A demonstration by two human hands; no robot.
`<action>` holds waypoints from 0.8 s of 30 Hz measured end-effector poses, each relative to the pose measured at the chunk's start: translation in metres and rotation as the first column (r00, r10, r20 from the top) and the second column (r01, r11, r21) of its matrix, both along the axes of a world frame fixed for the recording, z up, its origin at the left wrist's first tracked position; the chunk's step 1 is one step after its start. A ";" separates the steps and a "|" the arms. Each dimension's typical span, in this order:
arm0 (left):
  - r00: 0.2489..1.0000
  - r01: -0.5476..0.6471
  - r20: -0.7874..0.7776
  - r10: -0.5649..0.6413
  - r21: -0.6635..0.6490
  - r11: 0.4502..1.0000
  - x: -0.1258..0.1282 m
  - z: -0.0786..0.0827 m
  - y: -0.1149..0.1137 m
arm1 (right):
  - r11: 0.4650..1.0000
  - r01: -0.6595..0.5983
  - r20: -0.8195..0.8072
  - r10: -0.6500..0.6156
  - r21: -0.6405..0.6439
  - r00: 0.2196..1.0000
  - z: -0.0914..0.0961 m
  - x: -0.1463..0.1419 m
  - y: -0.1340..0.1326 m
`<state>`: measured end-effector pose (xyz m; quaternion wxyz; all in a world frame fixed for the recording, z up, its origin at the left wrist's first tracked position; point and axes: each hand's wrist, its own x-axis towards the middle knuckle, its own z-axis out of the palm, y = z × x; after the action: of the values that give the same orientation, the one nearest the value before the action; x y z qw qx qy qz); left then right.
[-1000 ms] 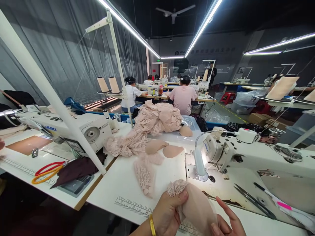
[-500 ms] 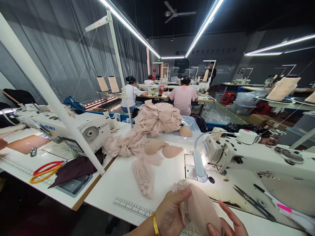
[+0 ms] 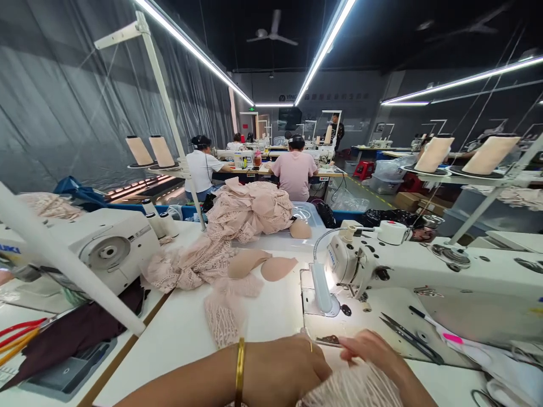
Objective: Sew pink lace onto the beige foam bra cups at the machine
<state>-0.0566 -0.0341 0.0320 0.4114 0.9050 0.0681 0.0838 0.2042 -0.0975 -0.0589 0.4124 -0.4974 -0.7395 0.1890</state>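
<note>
Low in the head view, my left hand (image 3: pixel 284 367), with a gold bracelet at its wrist, is turned back upward. Its fingers curl down over a beige lace bra piece (image 3: pixel 358 387), which hides their tips. Close by on the right, my right hand (image 3: pixel 375 353) is slightly blurred, its fingers bent inward at the upper edge of the same piece. Ahead of both hands stands the sewing machine (image 3: pixel 394 260) with its lit lamp (image 3: pixel 322 288). Two beige foam cups (image 3: pixel 278 269) and a loose lace piece (image 3: pixel 224 311) lie to the left.
A large heap of beige lace garments (image 3: pixel 250 212) rests by a clear plastic bin (image 3: pixel 311 215). Black scissors (image 3: pixel 411 337) and a pen (image 3: pixel 419 315) lie right of the hands. A thread stand pole (image 3: pixel 72 265) crosses the left side. Co-workers sit farther ahead.
My left hand has rolled over, now showing its back, and both hands have turned the bra piece so its lace side shows. The view has swung to the right.
</note>
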 end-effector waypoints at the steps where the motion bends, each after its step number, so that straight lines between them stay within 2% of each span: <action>1: 0.998 0.052 -0.036 -0.044 0.241 0.969 0.005 -0.004 0.008 | 0.994 -0.075 0.180 0.060 0.080 0.982 0.007 0.005 0.014; 2: 0.996 0.081 -0.076 -0.054 0.418 0.905 0.011 -0.009 0.016 | 0.981 -0.131 0.343 0.075 0.142 0.936 0.013 0.009 0.028; 3: 0.993 0.094 -0.116 -0.038 0.527 0.844 0.017 -0.014 0.023 | 0.962 -0.193 0.468 0.083 0.192 0.880 0.017 0.012 0.041; 4: 0.987 0.107 -0.158 -0.017 0.580 0.807 0.023 -0.018 0.031 | 0.947 -0.236 0.537 0.085 0.220 0.839 0.019 0.014 0.052; 5: 0.980 0.119 -0.199 0.002 0.594 0.795 0.028 -0.022 0.038 | 0.937 -0.261 0.568 0.087 0.233 0.819 0.019 0.015 0.061; 8: 0.955 0.150 -0.297 0.022 0.541 0.828 0.036 -0.028 0.054 | 0.928 -0.284 0.556 0.107 0.242 0.824 0.009 0.020 0.075; 12: 0.946 0.159 -0.325 0.006 0.479 0.863 0.035 -0.024 0.061 | 0.925 -0.299 0.508 0.144 0.237 0.849 -0.004 0.030 0.072; 18: 0.971 0.082 -0.237 0.038 0.476 0.876 0.032 -0.023 0.063 | 0.965 -0.214 0.510 0.109 0.151 0.853 0.003 0.032 0.070; 24: 0.984 0.047 -0.175 0.042 0.473 0.880 0.031 -0.026 0.067 | 0.976 -0.182 0.508 0.097 0.121 0.856 0.005 0.031 0.074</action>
<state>-0.0253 0.0332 0.0063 0.1690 0.9821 0.0813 0.0152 0.2349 -0.0239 -0.0543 0.2321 -0.4386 -0.8679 0.0219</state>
